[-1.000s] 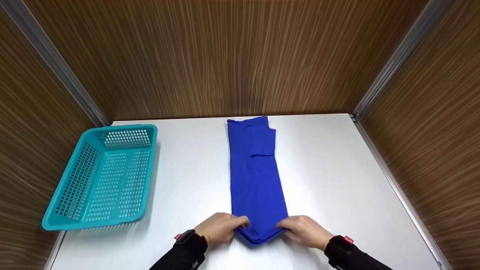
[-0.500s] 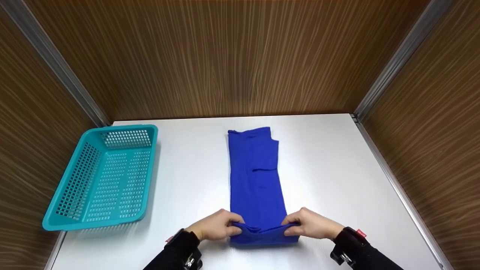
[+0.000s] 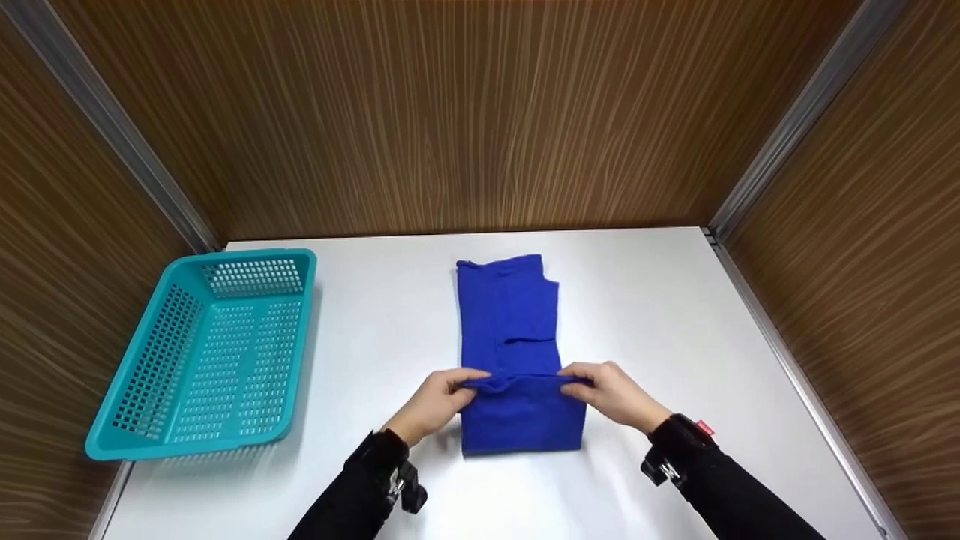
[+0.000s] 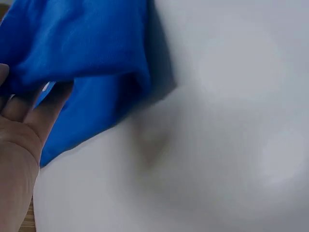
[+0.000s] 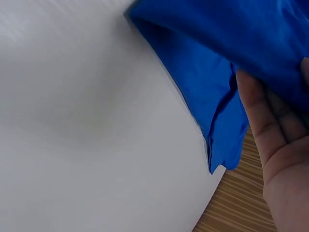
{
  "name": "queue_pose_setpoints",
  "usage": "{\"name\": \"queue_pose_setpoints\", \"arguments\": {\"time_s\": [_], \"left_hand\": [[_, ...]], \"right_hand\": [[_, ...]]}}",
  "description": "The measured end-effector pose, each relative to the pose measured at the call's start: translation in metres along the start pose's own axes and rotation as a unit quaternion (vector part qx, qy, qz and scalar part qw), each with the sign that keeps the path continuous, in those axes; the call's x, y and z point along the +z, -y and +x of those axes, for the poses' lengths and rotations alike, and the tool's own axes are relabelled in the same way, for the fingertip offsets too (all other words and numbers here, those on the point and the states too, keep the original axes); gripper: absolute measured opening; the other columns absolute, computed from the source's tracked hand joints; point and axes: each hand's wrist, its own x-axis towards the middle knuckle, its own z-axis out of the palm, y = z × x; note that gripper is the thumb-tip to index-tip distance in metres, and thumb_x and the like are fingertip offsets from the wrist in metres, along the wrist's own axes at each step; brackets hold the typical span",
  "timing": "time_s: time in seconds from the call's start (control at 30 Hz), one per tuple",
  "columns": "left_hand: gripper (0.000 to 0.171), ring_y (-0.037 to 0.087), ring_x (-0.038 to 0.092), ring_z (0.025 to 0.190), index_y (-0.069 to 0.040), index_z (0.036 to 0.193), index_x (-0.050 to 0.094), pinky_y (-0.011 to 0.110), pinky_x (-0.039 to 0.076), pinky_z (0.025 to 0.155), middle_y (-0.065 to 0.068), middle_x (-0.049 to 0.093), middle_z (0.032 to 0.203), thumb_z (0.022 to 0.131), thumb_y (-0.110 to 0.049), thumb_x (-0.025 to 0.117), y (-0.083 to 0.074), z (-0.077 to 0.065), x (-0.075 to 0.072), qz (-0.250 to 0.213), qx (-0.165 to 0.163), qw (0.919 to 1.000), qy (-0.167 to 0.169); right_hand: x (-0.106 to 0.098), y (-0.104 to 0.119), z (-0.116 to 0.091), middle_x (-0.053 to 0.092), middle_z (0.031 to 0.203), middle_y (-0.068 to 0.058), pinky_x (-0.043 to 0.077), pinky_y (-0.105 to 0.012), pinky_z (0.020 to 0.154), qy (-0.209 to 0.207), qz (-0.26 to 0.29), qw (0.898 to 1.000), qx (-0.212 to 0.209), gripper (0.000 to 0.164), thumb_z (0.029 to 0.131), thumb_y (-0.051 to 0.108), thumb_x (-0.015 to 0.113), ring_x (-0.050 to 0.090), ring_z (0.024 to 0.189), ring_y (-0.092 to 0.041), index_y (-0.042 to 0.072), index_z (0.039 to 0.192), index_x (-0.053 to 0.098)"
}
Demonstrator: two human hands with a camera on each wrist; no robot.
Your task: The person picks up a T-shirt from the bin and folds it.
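Note:
A blue garment point(image 3: 517, 416), folded into a narrow strip, lies on the white table in the head view; its exact kind cannot be told. Its near end is turned up and lifted over the middle. At the left corner of that raised edge, my left hand point(image 3: 435, 401) pinches the cloth between thumb and fingers. My right hand point(image 3: 615, 394) pinches the right corner the same way. Both wrist views show the raised blue layer held above the lower layer, the left hand point(image 4: 21, 125) under one corner and the right hand point(image 5: 282, 145) under the other. The far end lies flat.
A teal plastic basket point(image 3: 298, 360) with perforated sides stands at the left of the white table point(image 3: 712, 337). Wood-grain panels point(image 3: 465, 112) rise behind and on both sides, with metal strips at the corners.
Both hands have lifted the garment's near edge and carried it away from me, turning it over the middle. Earlier the whole garment also slid slightly toward me. The basket has not moved.

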Motion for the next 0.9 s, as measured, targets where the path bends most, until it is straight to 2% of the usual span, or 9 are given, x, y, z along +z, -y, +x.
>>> {"name": "queue_pose_setpoints", "arguments": {"time_s": [0.07, 0.2, 0.37, 0.47, 0.57, 0.63, 0.73, 0.8, 0.9], "left_hand": [[0.038, 0.008, 0.054, 0.076, -0.010, 0.130, 0.070, 0.023, 0.048, 0.069, 0.007, 0.067, 0.124, 0.098, 0.002, 0.054, -0.001, 0.007, 0.000, -0.056, -0.027, 0.9981, -0.007], [0.041, 0.007, 0.043, 0.063, -0.011, 0.133, 0.068, 0.024, 0.047, 0.062, 0.000, 0.060, 0.099, 0.099, 0.003, 0.051, -0.004, 0.022, -0.001, -0.130, -0.066, 0.9887, -0.034], [0.040, 0.008, 0.057, 0.073, -0.006, 0.136, 0.063, 0.025, 0.053, 0.068, -0.004, 0.058, 0.092, 0.102, 0.002, 0.047, -0.008, 0.038, -0.002, -0.174, -0.075, 0.9799, -0.062], [0.039, 0.008, 0.055, 0.067, -0.007, 0.136, 0.062, 0.024, 0.050, 0.066, -0.004, 0.056, 0.085, 0.102, 0.001, 0.045, -0.008, 0.047, -0.001, -0.170, -0.086, 0.9778, -0.088], [0.038, 0.010, 0.059, 0.081, -0.008, 0.136, 0.062, 0.027, 0.049, 0.079, 0.002, 0.062, 0.100, 0.102, 0.000, 0.045, -0.007, 0.053, 0.000, -0.143, -0.091, 0.9789, -0.115], [0.039, 0.018, 0.060, 0.110, -0.008, 0.137, 0.060, 0.034, 0.046, 0.099, 0.010, 0.062, 0.124, 0.103, -0.001, 0.045, -0.005, 0.057, 0.001, -0.130, -0.092, 0.9794, -0.125], [0.039, 0.028, 0.030, 0.150, -0.007, 0.140, 0.058, 0.046, 0.026, 0.122, 0.014, 0.039, 0.160, 0.104, -0.003, 0.044, -0.004, 0.059, 0.001, -0.136, -0.094, 0.9777, -0.130], [0.038, 0.032, 0.022, 0.154, -0.007, 0.140, 0.057, 0.049, 0.021, 0.124, 0.017, 0.034, 0.162, 0.105, -0.004, 0.043, -0.004, 0.061, 0.001, -0.143, -0.094, 0.9757, -0.137], [0.037, 0.034, 0.022, 0.154, -0.007, 0.141, 0.056, 0.049, 0.022, 0.124, 0.018, 0.034, 0.162, 0.106, -0.005, 0.043, -0.004, 0.064, 0.001, -0.147, -0.092, 0.9731, -0.152]], "right_hand": [[0.000, -0.001, 0.006, 0.077, 0.105, -0.004, 0.057, -0.030, 0.083, -0.014, -0.003, 1.000, 0.007, 0.016, 0.095, 0.010, 0.071, 0.068, 0.095, -0.011, 0.006, 0.109, 0.077], [-0.001, -0.003, 0.020, 0.077, 0.102, -0.005, 0.057, -0.031, 0.081, -0.045, -0.018, 0.999, 0.023, 0.013, 0.095, 0.010, 0.071, 0.069, 0.092, -0.013, 0.007, 0.106, 0.077], [0.000, -0.006, 0.038, 0.077, 0.095, -0.005, 0.054, -0.034, 0.075, -0.090, -0.065, 0.993, 0.044, 0.008, 0.092, 0.009, 0.074, 0.065, 0.081, -0.015, 0.007, 0.100, 0.076], [0.002, -0.009, 0.048, 0.076, 0.093, -0.008, 0.053, -0.041, 0.075, -0.107, -0.099, 0.988, 0.049, 0.009, 0.090, 0.009, 0.075, 0.066, 0.080, -0.020, 0.005, 0.098, 0.075], [0.005, -0.013, 0.056, 0.076, 0.093, -0.012, 0.055, -0.048, 0.078, -0.112, -0.130, 0.984, 0.049, 0.010, 0.090, 0.009, 0.075, 0.070, 0.082, -0.028, 0.003, 0.098, 0.073], [0.008, -0.015, 0.060, 0.076, 0.094, -0.014, 0.055, -0.051, 0.080, -0.116, -0.146, 0.981, 0.048, 0.011, 0.091, 0.009, 0.075, 0.071, 0.086, -0.032, 0.002, 0.099, 0.073], [0.011, -0.017, 0.065, 0.074, 0.093, -0.014, 0.054, -0.051, 0.080, -0.131, -0.168, 0.976, 0.052, 0.010, 0.090, 0.008, 0.076, 0.070, 0.088, -0.034, 0.002, 0.097, 0.074], [0.013, -0.016, 0.068, 0.073, 0.092, -0.014, 0.055, -0.051, 0.080, -0.145, -0.176, 0.972, 0.060, 0.011, 0.089, 0.009, 0.077, 0.070, 0.089, -0.035, 0.002, 0.097, 0.075], [0.015, -0.015, 0.073, 0.074, 0.094, -0.015, 0.055, -0.050, 0.082, -0.163, -0.173, 0.969, 0.074, 0.012, 0.089, 0.010, 0.078, 0.071, 0.091, -0.035, 0.002, 0.098, 0.076]]}}
